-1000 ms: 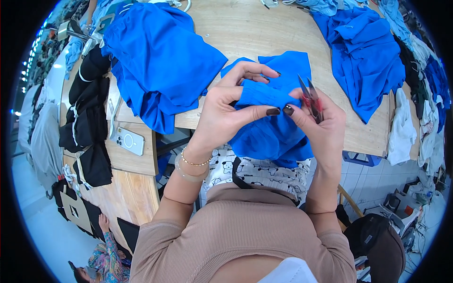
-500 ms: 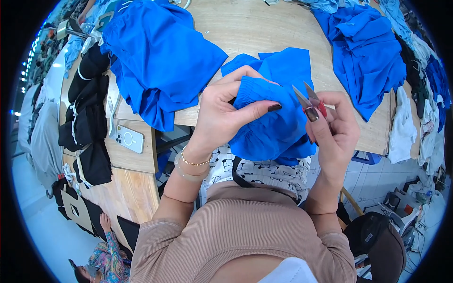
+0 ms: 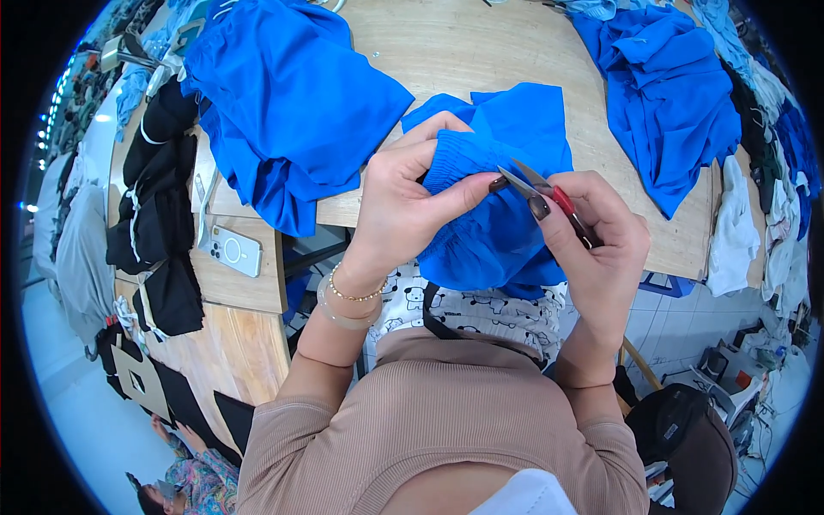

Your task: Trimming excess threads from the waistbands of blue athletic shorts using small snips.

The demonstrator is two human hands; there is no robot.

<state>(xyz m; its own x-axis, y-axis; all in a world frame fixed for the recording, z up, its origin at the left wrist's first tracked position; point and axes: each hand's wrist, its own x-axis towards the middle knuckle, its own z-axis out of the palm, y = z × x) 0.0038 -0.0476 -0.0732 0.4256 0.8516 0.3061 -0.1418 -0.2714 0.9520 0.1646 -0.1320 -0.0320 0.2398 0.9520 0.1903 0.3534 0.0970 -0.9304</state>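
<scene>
My left hand pinches the gathered elastic edge of a blue garment, thumb in front and fingers behind the cloth. The garment hangs over the table's near edge toward my lap, and its far end lies on the tabletop. In my right hand is a pair of red-handled thread snips. Their two blades are slightly apart and point left, with the tips close beside my left thumb at the gathered edge. Whether a thread lies between the blades is too small to tell.
Blue garments lie in a heap at the left and another pile at the right of the wooden table. Bundled black cloth and a phone are farther left. A person works at lower left.
My right hand has brought the snips left, from beside the garment to the gathered edge at my left thumb. The left hand has barely moved. The other person's hands have shifted.
</scene>
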